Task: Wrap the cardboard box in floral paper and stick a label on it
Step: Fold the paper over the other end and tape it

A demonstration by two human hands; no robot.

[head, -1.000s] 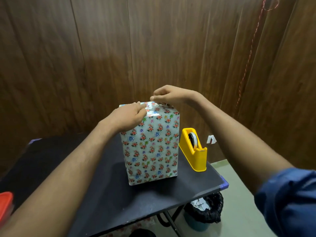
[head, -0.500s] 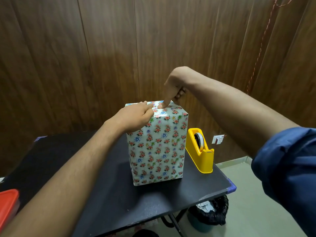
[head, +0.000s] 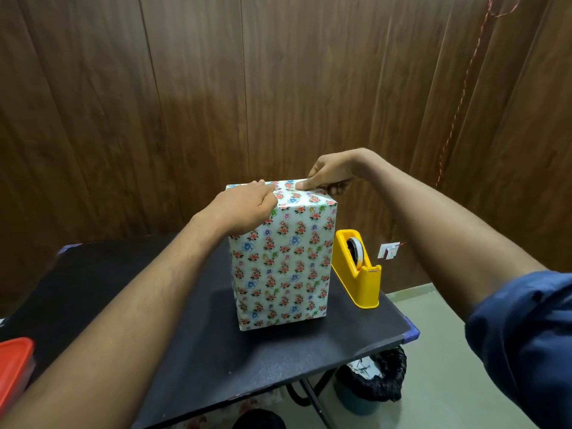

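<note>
Box: the wrapped box (head: 281, 261) is standing upright mid-table (head: 192, 351), just beside the yellow tape dispenser (head: 359, 270)
Hands: my left hand (head: 247, 209) is pressing its top, fingers curled; my right hand (head: 331, 176) is pinching the far top edge

The cardboard box (head: 280, 258) is standing upright on its end near the middle of the black table, fully covered in white floral paper (head: 297, 196) dotted with red and blue flowers, its top folds lying flat.
</note>
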